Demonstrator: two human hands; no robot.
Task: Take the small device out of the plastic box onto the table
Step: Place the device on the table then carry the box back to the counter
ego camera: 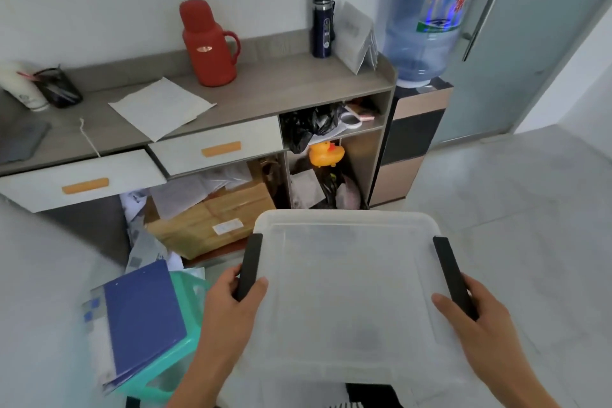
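A translucent plastic box (347, 281) with its lid on is held in front of me above the floor. Black latch handles run along its left (249, 263) and right (454, 275) sides. My left hand (228, 308) grips the left side at the latch, thumb resting on the lid. My right hand (480, 325) grips the right side in the same way. A faint dark shape shows through the lid near the front middle; the small device cannot be made out clearly.
A grey side table (251, 83) stands ahead with a red thermos (205, 43), a dark bottle (322, 23), papers (162, 106) and two half-open drawers (215, 149). Below it lie cardboard boxes (212, 219); a teal stool (178, 341) carries a blue folder (145, 315). A water dispenser (430, 16) stands at right.
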